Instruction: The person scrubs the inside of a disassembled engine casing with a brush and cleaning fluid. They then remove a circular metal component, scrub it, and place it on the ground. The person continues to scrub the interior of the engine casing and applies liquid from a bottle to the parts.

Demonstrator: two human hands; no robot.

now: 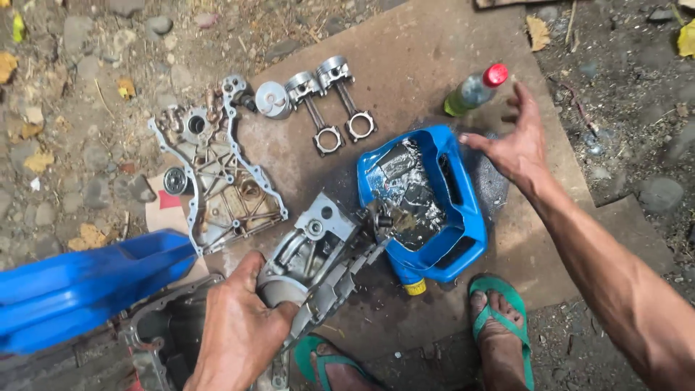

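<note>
— What does the left hand (239, 326) hold?
— It grips a grey metal engine part (318, 250), low centre, tilted over the blue cut-open container (423, 199).
— And the right hand (515, 145)?
— Spread wide, fingers touching the container's upper right rim, holding nothing.

Pistons (318, 87), timing cover (217, 181), plastic bottle (474, 90).

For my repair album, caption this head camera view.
Left hand grips a grey engine casting tilted over a cut-open blue jug of dark liquid; right hand at the jug's rim.

Soft daylight, faint shadows; liquid glares, right edge perhaps slightly blurred.
</note>
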